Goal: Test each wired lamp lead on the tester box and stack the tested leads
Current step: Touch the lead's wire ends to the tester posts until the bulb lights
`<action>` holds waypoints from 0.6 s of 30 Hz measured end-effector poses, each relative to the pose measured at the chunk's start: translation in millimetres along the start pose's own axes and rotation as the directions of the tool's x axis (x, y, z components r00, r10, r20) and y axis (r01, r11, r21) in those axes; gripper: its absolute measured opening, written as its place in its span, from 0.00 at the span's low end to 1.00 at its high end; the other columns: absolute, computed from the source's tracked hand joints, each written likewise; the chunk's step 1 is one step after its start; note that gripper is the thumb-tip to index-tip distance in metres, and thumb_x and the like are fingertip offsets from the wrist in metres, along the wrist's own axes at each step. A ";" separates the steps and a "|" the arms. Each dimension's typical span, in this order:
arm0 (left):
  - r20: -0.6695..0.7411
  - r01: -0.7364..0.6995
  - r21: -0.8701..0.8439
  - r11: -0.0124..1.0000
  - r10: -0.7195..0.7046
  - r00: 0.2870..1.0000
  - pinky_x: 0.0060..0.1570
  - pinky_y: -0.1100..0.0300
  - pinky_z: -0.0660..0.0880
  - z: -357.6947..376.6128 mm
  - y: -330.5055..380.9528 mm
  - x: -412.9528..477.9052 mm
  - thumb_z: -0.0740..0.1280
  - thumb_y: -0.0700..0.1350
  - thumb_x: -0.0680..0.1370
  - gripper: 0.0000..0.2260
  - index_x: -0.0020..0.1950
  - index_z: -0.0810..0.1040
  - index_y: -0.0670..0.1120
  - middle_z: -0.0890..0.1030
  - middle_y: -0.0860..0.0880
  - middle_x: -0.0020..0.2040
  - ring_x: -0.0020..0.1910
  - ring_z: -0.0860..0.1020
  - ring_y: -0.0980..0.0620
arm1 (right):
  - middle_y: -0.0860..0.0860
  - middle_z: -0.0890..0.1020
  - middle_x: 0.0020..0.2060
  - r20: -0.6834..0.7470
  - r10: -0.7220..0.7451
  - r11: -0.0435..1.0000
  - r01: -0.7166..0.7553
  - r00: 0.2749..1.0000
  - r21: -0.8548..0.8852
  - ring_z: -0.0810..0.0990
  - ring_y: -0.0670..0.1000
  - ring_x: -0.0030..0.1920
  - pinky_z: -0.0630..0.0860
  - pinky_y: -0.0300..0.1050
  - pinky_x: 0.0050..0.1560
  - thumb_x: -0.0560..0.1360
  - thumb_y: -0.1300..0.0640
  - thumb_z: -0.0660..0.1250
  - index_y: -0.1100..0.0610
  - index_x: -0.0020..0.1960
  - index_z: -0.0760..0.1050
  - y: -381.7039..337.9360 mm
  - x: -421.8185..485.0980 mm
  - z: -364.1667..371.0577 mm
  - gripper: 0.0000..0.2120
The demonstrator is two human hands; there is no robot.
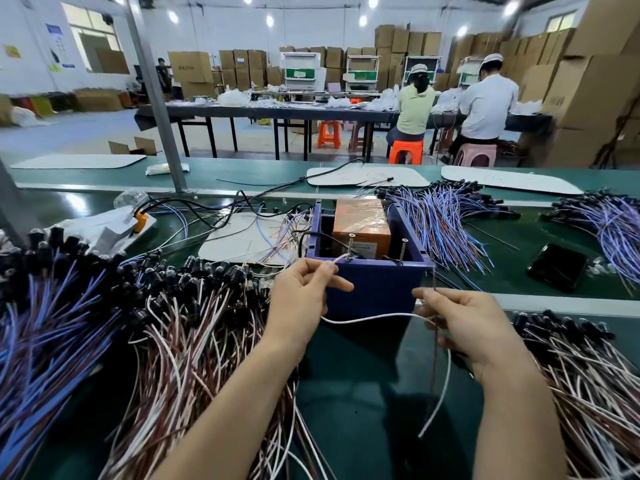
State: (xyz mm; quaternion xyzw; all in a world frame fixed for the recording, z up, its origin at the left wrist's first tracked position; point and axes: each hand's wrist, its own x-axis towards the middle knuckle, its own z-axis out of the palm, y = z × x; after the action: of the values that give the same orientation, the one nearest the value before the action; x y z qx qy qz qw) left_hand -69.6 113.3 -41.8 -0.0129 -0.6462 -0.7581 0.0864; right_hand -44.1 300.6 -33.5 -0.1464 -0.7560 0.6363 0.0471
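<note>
A blue tester box [377, 289] with two upright screw posts and an orange block inside stands mid-bench. My left hand [301, 299] pinches the end of a white wire [367, 318] and holds its tip against the left screw [349, 247]. My right hand [474, 327] grips the same lead, pinching a brown wire [434, 344] that rises toward the right screw [402, 251]. A big heap of brown-and-white leads [194, 327] with black lamp heads lies at my left. Another such pile [585, 368] lies at my right.
Blue-and-purple lead bundles lie at far left [41, 341], behind the box [446, 223] and far right [613, 223]. A black phone [557, 266] rests right of the box. White boards [249, 240] and black cables lie behind. Two workers sit at a far table.
</note>
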 end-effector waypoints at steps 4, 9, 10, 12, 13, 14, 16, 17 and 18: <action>0.021 -0.077 0.112 0.991 0.075 0.997 0.20 0.65 0.58 0.6 -11.3 -1.7 0.62 0.41 0.81 0.05 0.46 0.69 0.46 0.85 0.45 0.37 0.19 0.59 0.55 | 0.51 0.80 0.32 -0.061 -0.060 0.997 0.062 0.996 0.041 0.75 0.46 0.34 0.70 0.36 0.24 0.78 0.57 0.66 0.53 0.44 0.81 -1.4 1.1 5.5 0.06; 0.034 -0.119 0.136 0.984 0.116 0.993 0.24 0.61 0.58 -0.1 -13.1 -1.3 0.60 0.38 0.81 0.07 0.46 0.69 0.49 0.85 0.47 0.40 0.24 0.58 0.52 | 0.50 0.82 0.37 -0.097 -0.086 0.994 0.092 0.992 0.064 0.78 0.47 0.35 0.71 0.38 0.26 0.78 0.61 0.65 0.56 0.40 0.81 -2.2 3.2 7.6 0.10; 0.029 -0.118 0.125 0.985 0.116 0.993 0.24 0.61 0.58 -0.2 -13.0 -1.3 0.59 0.37 0.81 0.08 0.46 0.70 0.49 0.85 0.47 0.40 0.24 0.58 0.52 | 0.50 0.82 0.39 -0.099 -0.079 0.994 0.086 0.992 0.069 0.78 0.46 0.34 0.71 0.39 0.27 0.77 0.63 0.64 0.57 0.39 0.81 -2.2 3.5 7.7 0.11; 0.020 -0.126 0.105 0.986 0.124 0.992 0.24 0.63 0.59 0.6 -12.4 -1.9 0.57 0.34 0.80 0.11 0.45 0.73 0.47 0.85 0.47 0.41 0.24 0.59 0.54 | 0.51 0.83 0.43 -0.105 -0.070 0.994 0.078 0.992 0.073 0.78 0.46 0.33 0.71 0.40 0.28 0.76 0.66 0.63 0.57 0.38 0.80 -3.0 4.0 6.9 0.12; 0.016 -0.126 0.090 0.988 0.125 0.992 0.23 0.64 0.60 1.3 -11.9 -2.2 0.56 0.33 0.80 0.12 0.44 0.74 0.46 0.85 0.47 0.42 0.24 0.60 0.55 | 0.52 0.83 0.44 -0.106 -0.073 0.994 0.081 0.992 0.073 0.79 0.45 0.32 0.71 0.40 0.28 0.76 0.67 0.62 0.57 0.38 0.80 -3.7 4.0 6.4 0.13; 0.013 -0.119 0.070 0.990 0.118 0.993 0.23 0.65 0.61 2.0 -11.6 -2.3 0.55 0.33 0.80 0.13 0.44 0.75 0.46 0.85 0.47 0.42 0.23 0.61 0.56 | 0.52 0.84 0.43 -0.105 -0.083 0.993 0.091 0.991 0.071 0.79 0.45 0.32 0.71 0.40 0.27 0.76 0.68 0.62 0.56 0.38 0.80 -4.3 4.0 5.8 0.13; 0.014 -0.099 0.046 0.994 0.098 0.995 0.23 0.66 0.61 3.0 -11.7 -2.0 0.55 0.32 0.80 0.13 0.45 0.76 0.45 0.85 0.47 0.42 0.23 0.61 0.57 | 0.50 0.85 0.37 -0.095 -0.113 0.991 0.119 0.989 0.067 0.80 0.42 0.31 0.71 0.37 0.25 0.77 0.67 0.62 0.53 0.43 0.77 -4.7 2.9 5.3 0.11; 0.017 -0.091 0.043 0.995 0.091 0.996 0.23 0.66 0.61 3.2 -12.0 -1.7 0.55 0.32 0.80 0.13 0.46 0.76 0.44 0.85 0.47 0.42 0.23 0.61 0.57 | 0.49 0.85 0.35 -0.095 -0.121 0.989 0.129 0.988 0.072 0.81 0.43 0.31 0.71 0.37 0.24 0.78 0.66 0.62 0.52 0.45 0.74 -4.8 2.0 5.1 0.09; 0.020 -0.085 0.042 0.995 0.085 0.996 0.23 0.66 0.61 3.3 -12.3 -1.5 0.55 0.32 0.80 0.13 0.46 0.77 0.44 0.85 0.47 0.41 0.23 0.61 0.57 | 0.49 0.85 0.34 -0.098 -0.126 0.987 0.134 0.987 0.086 0.81 0.44 0.32 0.71 0.37 0.24 0.78 0.65 0.63 0.52 0.45 0.72 -4.8 1.2 4.9 0.09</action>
State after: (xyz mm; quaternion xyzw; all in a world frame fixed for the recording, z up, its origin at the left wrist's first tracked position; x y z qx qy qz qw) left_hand -70.2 118.6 -53.4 -0.0453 -0.6621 -0.7395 0.1131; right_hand -47.2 295.7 -29.8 -0.1237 -0.7307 0.6586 0.1303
